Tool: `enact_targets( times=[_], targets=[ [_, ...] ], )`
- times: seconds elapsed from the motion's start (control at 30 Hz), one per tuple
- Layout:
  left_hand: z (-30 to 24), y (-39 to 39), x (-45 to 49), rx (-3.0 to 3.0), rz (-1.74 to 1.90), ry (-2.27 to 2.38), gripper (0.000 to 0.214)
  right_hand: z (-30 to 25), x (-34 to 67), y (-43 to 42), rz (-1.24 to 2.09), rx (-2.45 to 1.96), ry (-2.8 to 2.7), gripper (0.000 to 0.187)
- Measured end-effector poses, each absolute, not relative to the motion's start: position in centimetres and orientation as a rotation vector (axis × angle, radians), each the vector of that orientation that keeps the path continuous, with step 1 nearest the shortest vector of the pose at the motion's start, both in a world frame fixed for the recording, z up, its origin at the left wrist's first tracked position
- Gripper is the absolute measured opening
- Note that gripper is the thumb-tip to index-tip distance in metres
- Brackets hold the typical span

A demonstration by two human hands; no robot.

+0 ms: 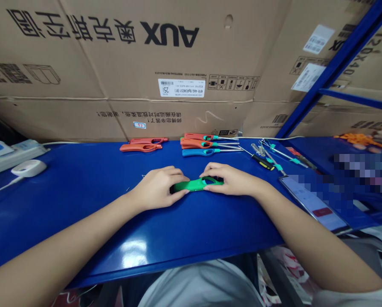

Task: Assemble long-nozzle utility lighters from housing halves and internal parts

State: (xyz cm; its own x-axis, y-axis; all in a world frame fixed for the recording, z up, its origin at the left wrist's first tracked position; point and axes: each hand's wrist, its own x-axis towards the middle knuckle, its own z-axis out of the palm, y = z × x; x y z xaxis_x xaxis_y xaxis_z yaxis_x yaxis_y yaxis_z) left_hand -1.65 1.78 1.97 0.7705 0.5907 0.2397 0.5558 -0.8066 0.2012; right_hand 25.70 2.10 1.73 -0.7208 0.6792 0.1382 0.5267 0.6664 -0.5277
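Green, the casing (195, 184) spans lengthwise between the left hand (160, 185) and right hand (229, 181) over the counter (210, 226), each pinching one end between thumb and fingers, presumably for steadiness, while lighters (194, 144) lie behind, apparently for easy reach.

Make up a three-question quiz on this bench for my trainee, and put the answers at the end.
1. Which colour is the casing held between the left hand and the right hand? A) red B) green C) blue
2. True or false: the phone lies to the right of the right hand.
3. Fill in: the screwdriver's handle is black and ____.

Key: 1. B; 2. true; 3. yellow.
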Motion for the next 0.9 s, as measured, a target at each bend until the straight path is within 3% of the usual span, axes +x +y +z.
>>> enact_targets(
  times=[0.9],
  targets=[
    [2.23,1.53,-1.61,2.876,0.445,0.911,0.026,2.4,25.47,1.65,0.598,-0.972,-2.57,0.032]
  ],
)
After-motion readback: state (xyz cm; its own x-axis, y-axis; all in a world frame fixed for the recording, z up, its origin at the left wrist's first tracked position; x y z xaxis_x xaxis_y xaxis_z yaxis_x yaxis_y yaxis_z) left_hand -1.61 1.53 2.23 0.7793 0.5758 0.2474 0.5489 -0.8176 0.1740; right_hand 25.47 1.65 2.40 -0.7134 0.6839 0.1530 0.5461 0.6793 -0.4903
